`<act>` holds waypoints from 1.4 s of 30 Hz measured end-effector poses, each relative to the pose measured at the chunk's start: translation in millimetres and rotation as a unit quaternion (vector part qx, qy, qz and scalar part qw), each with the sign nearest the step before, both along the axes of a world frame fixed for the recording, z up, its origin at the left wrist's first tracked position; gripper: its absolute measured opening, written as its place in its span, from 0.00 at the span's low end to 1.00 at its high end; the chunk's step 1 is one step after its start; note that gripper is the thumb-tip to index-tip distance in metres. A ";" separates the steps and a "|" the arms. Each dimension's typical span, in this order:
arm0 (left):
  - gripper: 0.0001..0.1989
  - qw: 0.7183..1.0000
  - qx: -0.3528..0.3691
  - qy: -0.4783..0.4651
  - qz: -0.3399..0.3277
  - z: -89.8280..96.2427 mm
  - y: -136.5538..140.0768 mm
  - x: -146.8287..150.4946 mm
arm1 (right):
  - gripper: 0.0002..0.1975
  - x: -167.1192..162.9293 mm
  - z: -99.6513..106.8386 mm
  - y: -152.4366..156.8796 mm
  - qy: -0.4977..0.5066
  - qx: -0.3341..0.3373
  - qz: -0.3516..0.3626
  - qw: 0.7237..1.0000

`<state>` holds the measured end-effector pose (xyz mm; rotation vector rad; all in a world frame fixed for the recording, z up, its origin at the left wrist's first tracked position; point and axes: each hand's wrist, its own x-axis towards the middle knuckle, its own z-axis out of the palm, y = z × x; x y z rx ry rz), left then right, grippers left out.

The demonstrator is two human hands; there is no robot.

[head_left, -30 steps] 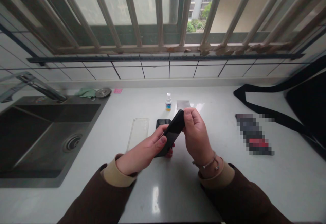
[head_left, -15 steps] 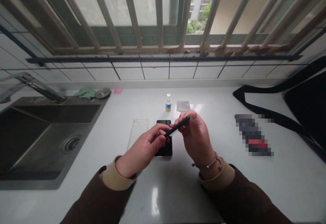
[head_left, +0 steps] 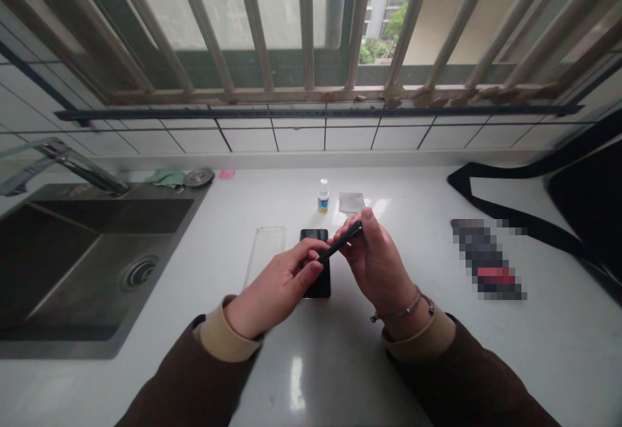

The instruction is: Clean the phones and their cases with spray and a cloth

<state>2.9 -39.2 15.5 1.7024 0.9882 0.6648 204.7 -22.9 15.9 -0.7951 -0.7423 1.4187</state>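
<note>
A slim black bar-like object (head_left: 341, 242) slants up to the right between my two hands, above the counter. Its exact kind cannot be made out from this angle. My left hand (head_left: 276, 288) pinches its lower left end between thumb and fingers. My right hand (head_left: 379, 265) has its fingers curled under and behind the upper right end, with the thumb raised beside it. Below lies a black smartphone (head_left: 318, 286) flat on the counter, partly hidden by my left hand. A clear phone case (head_left: 266, 245) is just left of it, partly covered too.
A small white bottle (head_left: 323, 196) stands behind the phone, beside a grey square cloth (head_left: 351, 202). At left is a sink (head_left: 92, 271) with a faucet (head_left: 82, 164). A black strap (head_left: 510, 212) and a blurred dark item (head_left: 486, 258) lie at right.
The black object has tilted slightly between my hands, and my right thumb has lifted off its end a little. The whole view has shifted slightly.
</note>
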 end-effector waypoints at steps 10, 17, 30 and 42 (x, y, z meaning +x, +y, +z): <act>0.29 0.985 -0.085 -0.147 -0.011 -1.9 0.9 2.6 | 0.30 -7.1 -1.9 1.5 0.116 -0.022 0.140 0.983; 0.31 0.998 0.013 -0.032 -0.051 0.6 0.3 -0.3 | 0.22 -6.0 -6.4 1.6 0.243 -0.033 0.128 0.961; 0.27 0.992 0.104 0.034 -0.061 9.4 3.6 -7.0 | 0.21 -0.7 -1.3 1.7 0.219 -0.011 0.158 0.963; 0.28 0.996 0.084 0.013 -0.011 4.9 4.7 -7.8 | 0.27 -1.8 -6.2 3.7 0.154 -0.050 0.107 0.981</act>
